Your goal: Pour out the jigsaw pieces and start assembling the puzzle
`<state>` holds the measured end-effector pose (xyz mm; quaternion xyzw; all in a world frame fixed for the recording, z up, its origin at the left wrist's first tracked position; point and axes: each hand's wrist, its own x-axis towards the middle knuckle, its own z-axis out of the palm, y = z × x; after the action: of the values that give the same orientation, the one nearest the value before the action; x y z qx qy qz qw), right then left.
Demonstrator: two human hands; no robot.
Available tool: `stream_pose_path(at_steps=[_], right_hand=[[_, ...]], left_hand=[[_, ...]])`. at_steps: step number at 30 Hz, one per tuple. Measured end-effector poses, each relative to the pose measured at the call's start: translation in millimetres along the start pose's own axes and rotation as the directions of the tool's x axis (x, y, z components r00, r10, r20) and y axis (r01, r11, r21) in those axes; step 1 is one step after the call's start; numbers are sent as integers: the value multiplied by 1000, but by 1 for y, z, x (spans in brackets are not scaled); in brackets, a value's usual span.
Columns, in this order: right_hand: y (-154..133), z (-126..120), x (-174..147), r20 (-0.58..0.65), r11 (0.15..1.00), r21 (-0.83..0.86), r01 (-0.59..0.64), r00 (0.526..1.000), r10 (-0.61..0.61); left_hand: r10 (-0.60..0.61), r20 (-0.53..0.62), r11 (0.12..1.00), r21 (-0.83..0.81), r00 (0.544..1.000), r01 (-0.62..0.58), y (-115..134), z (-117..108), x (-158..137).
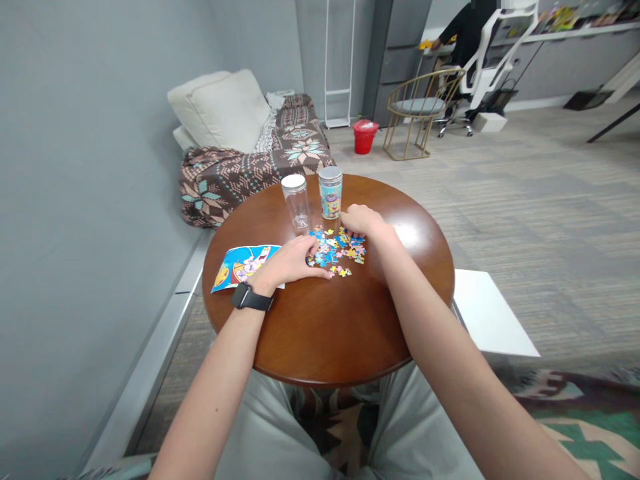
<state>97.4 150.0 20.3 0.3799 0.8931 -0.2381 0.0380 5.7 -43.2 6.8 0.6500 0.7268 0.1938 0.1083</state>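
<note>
A loose pile of colourful jigsaw puzzle pieces (330,250) lies on the round brown table. At the pile's left edge is my left hand (294,259), its thumb stretched away from the fingers, holding nothing. Reaching the far right edge of the pile, my right hand (363,220) has its fingers bent down over the pieces. Their tips are partly hidden, and no piece shows in its grasp. A printed picture sheet (235,263) with a cartoon lies partly behind my left hand and wrist. Beyond the pile stand a clear jar (299,207) with a white lid and a cartoon-printed canister (331,193).
The wooden table (325,327) has a rounded edge close to my legs. A couch (300,133) with a patterned cover stands behind it. Farther off are a red bin (365,137), a gold-framed chair (417,110) and a seated person (470,37). A white panel (493,313) sits at right.
</note>
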Motion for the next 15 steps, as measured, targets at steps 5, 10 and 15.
stream_pose_path(at_steps=[5,10,15], right_hand=[[1,1,0,1,1000,6,5,1000,-5],[1,1,-1,-9,1000,8,23,1000,-23],[1,1,-1,-16,1000,18,14,1000,-13]], left_hand=[[-22,-45,998,60,999,24,-4,3,2],[-27,-26,992,123,999,30,-2,4,3],[-22,-29,993,116,999,25,0,4,3]])
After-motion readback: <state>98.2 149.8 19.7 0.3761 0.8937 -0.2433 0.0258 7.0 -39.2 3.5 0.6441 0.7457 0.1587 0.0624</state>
